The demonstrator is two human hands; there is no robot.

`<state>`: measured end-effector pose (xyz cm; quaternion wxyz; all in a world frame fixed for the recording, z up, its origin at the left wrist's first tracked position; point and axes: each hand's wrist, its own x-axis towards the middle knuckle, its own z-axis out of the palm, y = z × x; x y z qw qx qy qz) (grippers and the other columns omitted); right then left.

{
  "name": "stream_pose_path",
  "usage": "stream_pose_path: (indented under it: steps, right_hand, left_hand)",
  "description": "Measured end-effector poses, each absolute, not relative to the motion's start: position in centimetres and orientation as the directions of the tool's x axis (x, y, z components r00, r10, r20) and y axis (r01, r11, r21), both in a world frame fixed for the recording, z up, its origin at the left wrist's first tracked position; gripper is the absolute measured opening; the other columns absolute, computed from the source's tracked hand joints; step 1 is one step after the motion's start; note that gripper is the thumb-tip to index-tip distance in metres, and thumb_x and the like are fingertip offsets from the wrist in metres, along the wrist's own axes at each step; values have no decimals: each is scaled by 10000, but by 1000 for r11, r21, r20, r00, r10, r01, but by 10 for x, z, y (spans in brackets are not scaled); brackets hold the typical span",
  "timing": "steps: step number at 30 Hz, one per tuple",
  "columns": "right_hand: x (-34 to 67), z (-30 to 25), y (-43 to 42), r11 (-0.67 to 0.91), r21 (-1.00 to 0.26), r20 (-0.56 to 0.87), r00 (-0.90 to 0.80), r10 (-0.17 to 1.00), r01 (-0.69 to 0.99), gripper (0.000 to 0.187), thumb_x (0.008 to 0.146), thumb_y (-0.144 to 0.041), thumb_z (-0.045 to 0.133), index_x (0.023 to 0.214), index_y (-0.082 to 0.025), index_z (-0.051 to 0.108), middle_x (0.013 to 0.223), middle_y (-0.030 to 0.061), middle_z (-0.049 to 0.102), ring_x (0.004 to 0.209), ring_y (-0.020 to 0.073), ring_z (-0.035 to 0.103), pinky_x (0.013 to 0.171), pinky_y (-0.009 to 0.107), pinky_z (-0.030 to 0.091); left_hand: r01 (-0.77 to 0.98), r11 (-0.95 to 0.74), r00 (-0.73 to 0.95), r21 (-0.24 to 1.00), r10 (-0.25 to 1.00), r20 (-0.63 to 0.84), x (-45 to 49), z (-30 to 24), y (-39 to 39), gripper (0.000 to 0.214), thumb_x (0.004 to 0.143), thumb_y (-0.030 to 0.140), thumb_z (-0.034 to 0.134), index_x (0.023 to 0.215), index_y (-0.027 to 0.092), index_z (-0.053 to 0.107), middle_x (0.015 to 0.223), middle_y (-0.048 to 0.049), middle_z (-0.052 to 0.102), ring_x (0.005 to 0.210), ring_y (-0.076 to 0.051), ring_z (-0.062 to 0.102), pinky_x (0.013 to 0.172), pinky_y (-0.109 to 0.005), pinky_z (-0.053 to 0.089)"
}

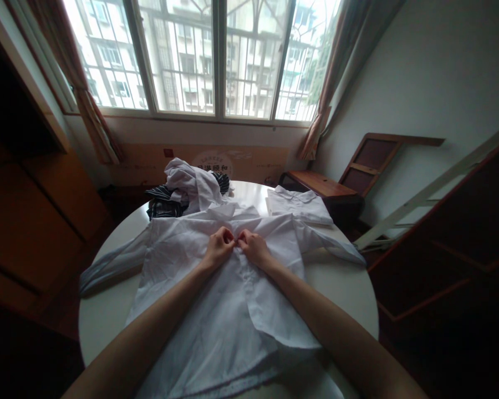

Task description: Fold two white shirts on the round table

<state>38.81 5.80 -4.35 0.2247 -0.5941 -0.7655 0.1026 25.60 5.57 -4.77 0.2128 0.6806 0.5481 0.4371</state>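
Note:
A white shirt (183, 321) lies spread face up on the round table, collar away from me and sleeves out to both sides. My left hand (220, 244) and my right hand (250, 245) meet at the upper front placket, fingertips pinched on its cloth. Whether a button sits between the fingers is too small to make out. Below my hands the front edges part, and the right front panel's lower corner is turned outward near the hem.
Crumpled white and black-striped clothes (191, 185) are heaped at the table's back left. A folded white shirt (299, 205) lies at the back right. Around the white table (349, 282) stand a wooden chair (324, 185), a cabinet (33, 221) and a window (183, 61).

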Motion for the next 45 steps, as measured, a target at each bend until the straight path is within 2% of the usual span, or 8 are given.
stream_pose_path:
  steps: [8, 17, 20, 25, 30, 36, 40, 45]
  right_hand:
    - [390, -41, 64, 270, -554, 182, -202, 962, 787, 123, 787, -252, 512, 845, -182, 594, 800, 39, 659, 742, 154, 582, 636, 231, 369]
    - [389, -49, 65, 272, -640, 248, -142, 958, 719, 87, 795, -201, 493, 856, -181, 550, 810, 43, 648, 751, 154, 592, 657, 238, 404]
    - [388, -49, 61, 331, -579, 285, -195, 939, 745, 101, 799, -225, 494, 870, -174, 544, 798, 51, 651, 729, 157, 597, 632, 234, 395]
    - [385, -45, 46, 447, -330, 289, -361, 887, 832, 160, 801, -236, 462, 920, -175, 549, 739, 44, 653, 644, 159, 591, 570, 231, 345]
    - [385, -43, 33, 582, -264, 293, -511, 808, 769, 157, 760, -250, 486, 859, -179, 586, 702, 35, 642, 598, 143, 553, 545, 227, 307]
    - [403, -42, 4, 624, -406, 236, -584, 777, 667, 213, 758, -268, 497, 567, -175, 504, 510, -32, 477, 480, 82, 396, 503, 214, 253]
    - [421, -37, -2, 572, -564, 179, -588, 788, 596, 190, 741, -235, 508, 567, -170, 466, 509, -55, 403, 491, 71, 364, 500, 205, 253]
    - [441, -23, 8, 392, -804, -59, -715, 696, 448, 98, 682, -219, 578, 681, -161, 500, 545, -71, 395, 501, 66, 354, 456, 187, 257]
  left_hand:
    - [615, -340, 44, 712, 916, 399, 255, -52, 58, 35, 669, 160, 531, 669, 170, 498, 605, 34, 527, 566, -101, 495, 552, -209, 350]
    - [603, -323, 26, 730, 922, 387, 255, -53, 59, 44, 676, 148, 543, 667, 169, 505, 601, 34, 532, 564, -101, 500, 560, -209, 364]
    - [603, -307, 28, 736, 931, 365, 254, -53, 59, 36, 675, 147, 551, 674, 166, 520, 600, 34, 534, 556, -98, 495, 556, -208, 365]
    - [647, -354, 118, 675, 922, 370, 253, -53, 60, 68, 669, 104, 530, 644, 165, 544, 629, 29, 539, 585, -98, 494, 573, -209, 368]
    - [671, -371, 138, 642, 913, 384, 251, -54, 60, 101, 661, 76, 518, 630, 160, 564, 645, 21, 521, 595, -99, 480, 586, -213, 371]
    - [656, -416, 162, 630, 893, 421, 250, -55, 58, 141, 669, 68, 486, 655, 172, 580, 679, 13, 516, 606, -105, 482, 620, -225, 392]
    - [665, -416, 147, 620, 887, 438, 252, -50, 56, 119, 671, 83, 498, 654, 174, 572, 711, 6, 513, 620, -111, 480, 637, -235, 399]
    - [669, -438, 95, 600, 852, 515, 255, -44, 50, 106, 696, 111, 473, 687, 171, 560, 692, 6, 512, 607, -109, 467, 612, -223, 376]
